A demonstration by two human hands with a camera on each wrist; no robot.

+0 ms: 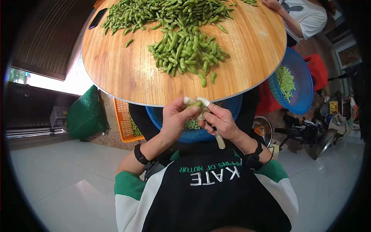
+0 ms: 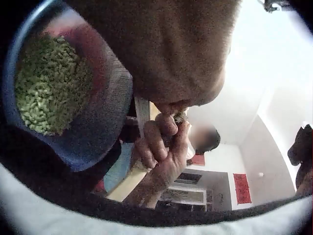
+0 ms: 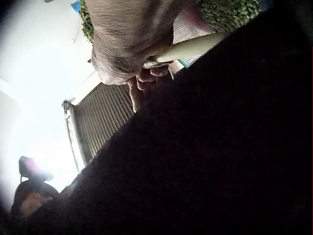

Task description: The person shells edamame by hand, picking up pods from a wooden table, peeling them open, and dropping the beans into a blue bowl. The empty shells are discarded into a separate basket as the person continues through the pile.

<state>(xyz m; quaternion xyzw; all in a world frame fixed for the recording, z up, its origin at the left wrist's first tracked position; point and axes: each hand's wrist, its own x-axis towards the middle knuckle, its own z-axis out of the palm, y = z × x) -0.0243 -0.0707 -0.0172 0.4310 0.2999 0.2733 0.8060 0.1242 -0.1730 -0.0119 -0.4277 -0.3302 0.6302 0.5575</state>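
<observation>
Just off the table's near edge, my left hand (image 1: 172, 117) pinches a green soybean pod (image 1: 198, 104) between thumb and fingers. My right hand (image 1: 225, 123) meets it there, fingers curled round a tool with a pale, stick-like handle (image 1: 220, 140). That handle (image 3: 193, 46) also juts out of the fist in the right wrist view; the tool's working end is hidden. Pale coverings wrap some fingertips on both hands. Beneath them is a blue basin (image 1: 189, 136) with shelled beans (image 1: 192, 124) in it. A small heap of pods (image 1: 185, 52) lies on the table ahead.
A larger pod pile (image 1: 166, 13) covers the far side of the round wooden table (image 1: 116, 69), with a phone (image 1: 97, 18) at its left edge. An orange crate (image 1: 123, 121) stands at left. On the right are another blue basin (image 1: 305, 73) of beans and a seated person (image 1: 309, 21).
</observation>
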